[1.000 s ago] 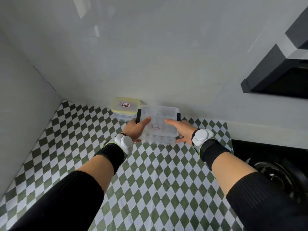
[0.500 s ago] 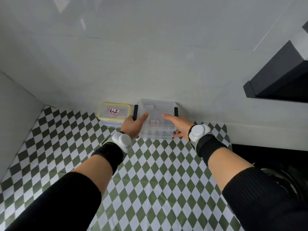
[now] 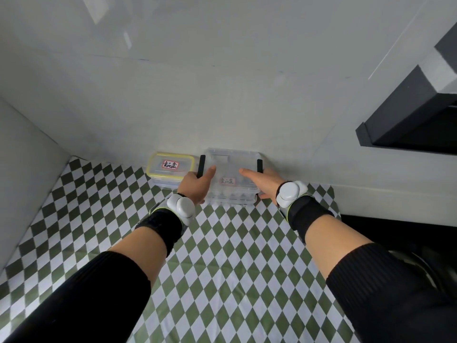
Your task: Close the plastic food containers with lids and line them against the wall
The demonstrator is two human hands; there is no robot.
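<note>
A clear plastic container (image 3: pixel 231 174) with a clear lid and black side clips stands against the back wall. My left hand (image 3: pixel 196 185) grips its left side with the thumb on the lid. My right hand (image 3: pixel 263 183) holds its right side, thumb also on the lid. Just left of it sits a smaller clear container with a yellow-rimmed lid (image 3: pixel 170 168) and a red-framed label, lid on, also at the wall.
The counter wears a green-and-white diamond-patterned cloth (image 3: pixel 222 256). A grey side wall (image 3: pixel 22 174) closes off the left. A dark stove top (image 3: pixel 395 233) lies to the right, with a black range hood (image 3: pixel 408 115) above it.
Both hands have slid the clear container away from me until it meets the wall beside the yellow-lidded one. The view has tilted slightly.
</note>
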